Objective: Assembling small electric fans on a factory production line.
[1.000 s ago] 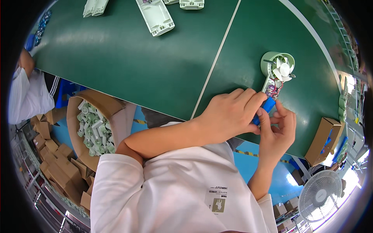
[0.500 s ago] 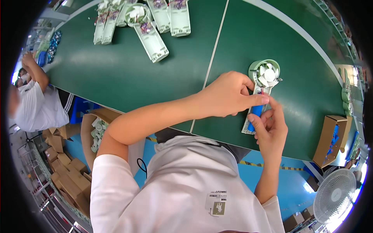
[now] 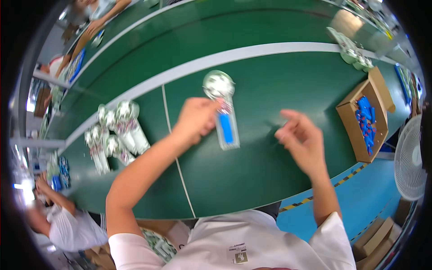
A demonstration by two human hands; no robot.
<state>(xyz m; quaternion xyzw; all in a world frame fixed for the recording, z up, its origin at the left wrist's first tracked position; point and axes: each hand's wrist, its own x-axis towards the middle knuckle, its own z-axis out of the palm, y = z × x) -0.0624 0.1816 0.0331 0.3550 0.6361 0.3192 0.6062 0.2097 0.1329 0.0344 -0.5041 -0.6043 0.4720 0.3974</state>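
A pale green handheld fan [image 3: 228, 139] with white blades lies on the green table, its handle half uncovered. Inside the handle sits a blue cylindrical battery [image 3: 225, 127], with reddish wires above it. My left hand [image 3: 196, 119] is closed at the fan's neck, fingertips over the wires; blur hides the exact grip. Off to the right of the fan, my right hand [image 3: 304, 140] is held above the table, fingers apart and holding nothing.
An open cardboard box [image 3: 347, 114] of blue batteries stands at the right. Several fan halves [image 3: 131, 137] lie at the left, more [image 3: 353, 56] at the far right. A white fan [image 3: 409, 157] stands beyond the table's right end. Another person [image 3: 67, 225] works at the left.
My right hand has let go of the battery and moved right, away from the fan. My left hand stays at the fan's neck. The view has swung, showing more of the table's far side.
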